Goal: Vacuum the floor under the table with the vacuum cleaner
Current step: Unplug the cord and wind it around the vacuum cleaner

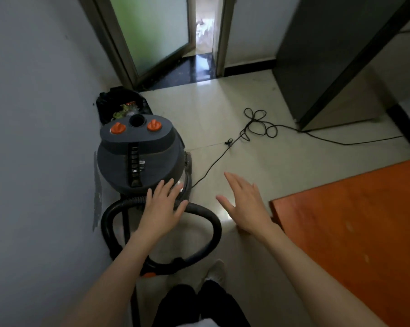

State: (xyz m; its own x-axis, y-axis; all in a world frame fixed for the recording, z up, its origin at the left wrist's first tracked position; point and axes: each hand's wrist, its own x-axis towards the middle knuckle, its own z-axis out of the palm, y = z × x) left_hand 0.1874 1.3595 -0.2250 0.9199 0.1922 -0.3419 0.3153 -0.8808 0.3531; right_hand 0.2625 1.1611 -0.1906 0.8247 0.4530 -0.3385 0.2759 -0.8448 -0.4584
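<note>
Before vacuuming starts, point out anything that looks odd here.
The black power cord lies in a loose tangle on the tiled floor beside the vacuum cleaner. Paint has flaked off the wall left of it. Neither hand holds anything.

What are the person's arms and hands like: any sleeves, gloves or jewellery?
Both forearms are bare, with no sleeves in view. The left hand and right hand wear no gloves, and no rings, watch or bracelets show.
</note>
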